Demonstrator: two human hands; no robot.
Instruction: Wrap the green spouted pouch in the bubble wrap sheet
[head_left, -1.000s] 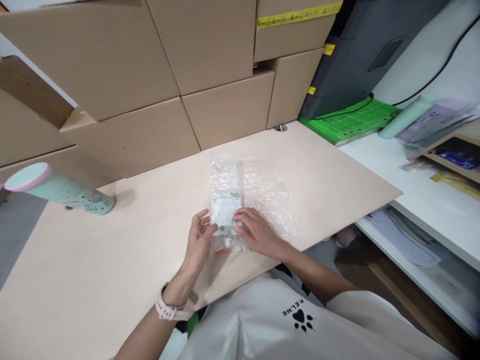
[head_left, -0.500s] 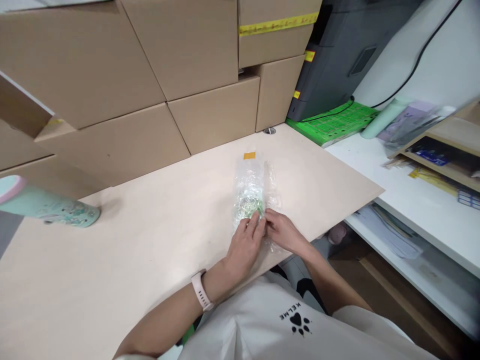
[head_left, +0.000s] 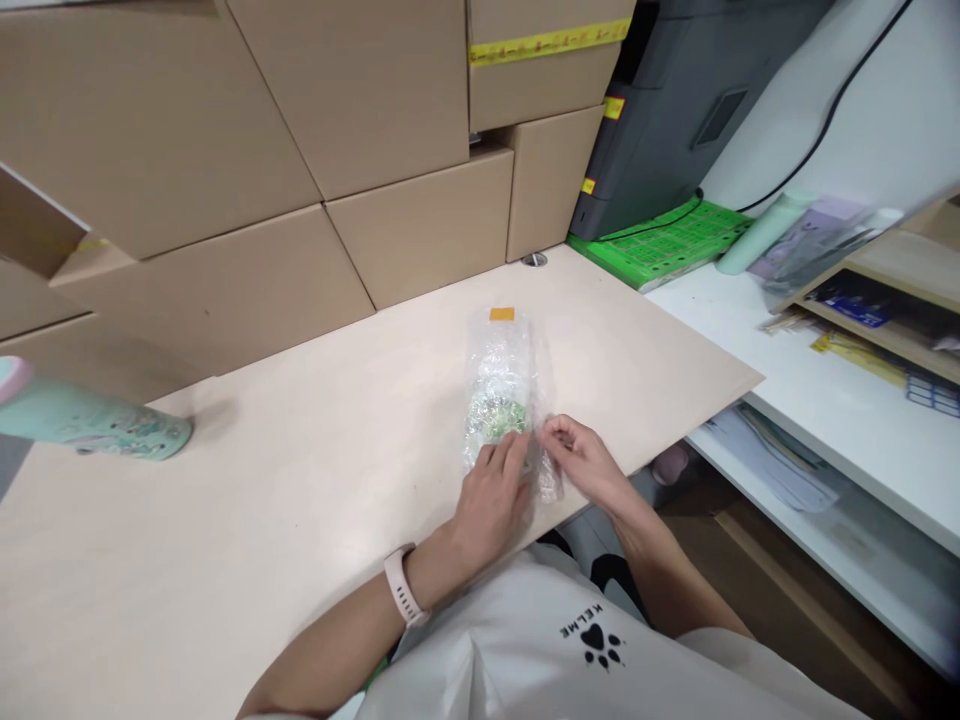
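A bubble wrap bag [head_left: 499,360] lies lengthwise on the table, with an orange strip [head_left: 502,314] at its far end. Through the clear plastic shows something green and white [head_left: 499,415], whose kind I cannot make out. My left hand [head_left: 491,490] rests on the bag's near part, fingers stretched out over it. To the right, my right hand [head_left: 589,460] has its fingers curled and pinched at the bag's loose right edge [head_left: 550,480]. My left palm and fingers cover the near end of the bag.
Stacked cardboard boxes [head_left: 420,235] line the back of the table [head_left: 300,520]. A mint green tumbler [head_left: 97,415] stands at the left. Behind the right corner are a green plastic board [head_left: 675,240] and a dark grey case [head_left: 660,120]. White shelves [head_left: 720,320] adjoin on the right.
My right hand has moved a little right, away from my left hand, with the bag's loose edge at its fingers. My left hand has shifted slightly toward me, baring more of the green-white content.
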